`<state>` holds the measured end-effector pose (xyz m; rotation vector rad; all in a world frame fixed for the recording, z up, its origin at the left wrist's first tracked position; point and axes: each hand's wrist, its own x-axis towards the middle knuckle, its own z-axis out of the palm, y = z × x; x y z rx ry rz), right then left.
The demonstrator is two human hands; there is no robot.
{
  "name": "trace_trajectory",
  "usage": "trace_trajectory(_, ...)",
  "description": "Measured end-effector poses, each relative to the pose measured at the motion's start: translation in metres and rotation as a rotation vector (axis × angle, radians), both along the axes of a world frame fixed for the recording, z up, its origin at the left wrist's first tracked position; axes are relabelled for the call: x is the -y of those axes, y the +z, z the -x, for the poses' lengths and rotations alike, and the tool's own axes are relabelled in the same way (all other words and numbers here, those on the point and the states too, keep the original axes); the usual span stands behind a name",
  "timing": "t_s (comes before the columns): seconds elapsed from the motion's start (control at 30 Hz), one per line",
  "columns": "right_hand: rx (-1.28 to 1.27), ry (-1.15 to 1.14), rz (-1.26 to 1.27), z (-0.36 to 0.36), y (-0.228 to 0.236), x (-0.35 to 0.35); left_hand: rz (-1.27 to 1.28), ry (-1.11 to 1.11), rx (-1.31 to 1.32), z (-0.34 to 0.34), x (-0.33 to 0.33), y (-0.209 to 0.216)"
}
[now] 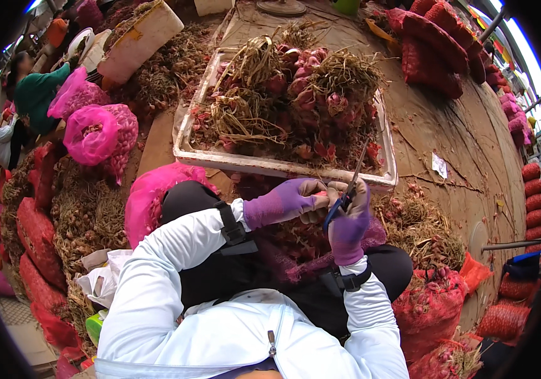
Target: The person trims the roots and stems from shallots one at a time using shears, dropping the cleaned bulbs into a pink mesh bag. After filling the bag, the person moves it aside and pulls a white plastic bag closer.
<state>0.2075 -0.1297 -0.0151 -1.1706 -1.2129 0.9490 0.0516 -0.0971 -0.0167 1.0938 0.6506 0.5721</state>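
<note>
Both my hands wear purple gloves with grey-beige fingers and meet above my lap. My left hand (283, 202) is closed in a pinch on a small reddish shallot (323, 194), mostly hidden by the fingers. My right hand (351, 221) grips blue-handled scissors (347, 202), their blades pointing up and away over the tray's near edge. Just beyond my hands lies a white foam tray (277, 165). Bunches of shallots (305, 79) with dry, straw-like tops are heaped in it, among loose red skins. Beneath my hands, a pink mesh bag (283, 262) lies between my legs.
Full pink net bags (101, 132) stand at the left, with red sacks (40, 234) below them. Dry stalks and bulbs (425, 230) are piled right of my knee, beside a red net sack (431, 303). Another person (37, 95) sits at the far left.
</note>
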Motion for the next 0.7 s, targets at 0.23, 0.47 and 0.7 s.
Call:
trace_trajectory(0.23, -0.190, 0.105, 0.141, -0.005, 0.020, -0.003, 0.252, -0.029, 0.177, 0.015, 0.000, -0.007)
trace_trajectory(0.47, -0.638, 0.414, 0.301, -0.019, 0.058, 0.009, 0.168, -0.193, 0.388, 0.021, 0.004, 0.007)
trace_trajectory(0.7, -0.753, 0.613, 0.138, -0.024, 0.054, 0.011, 0.022, -0.346, 0.457, 0.021, 0.013, 0.020)
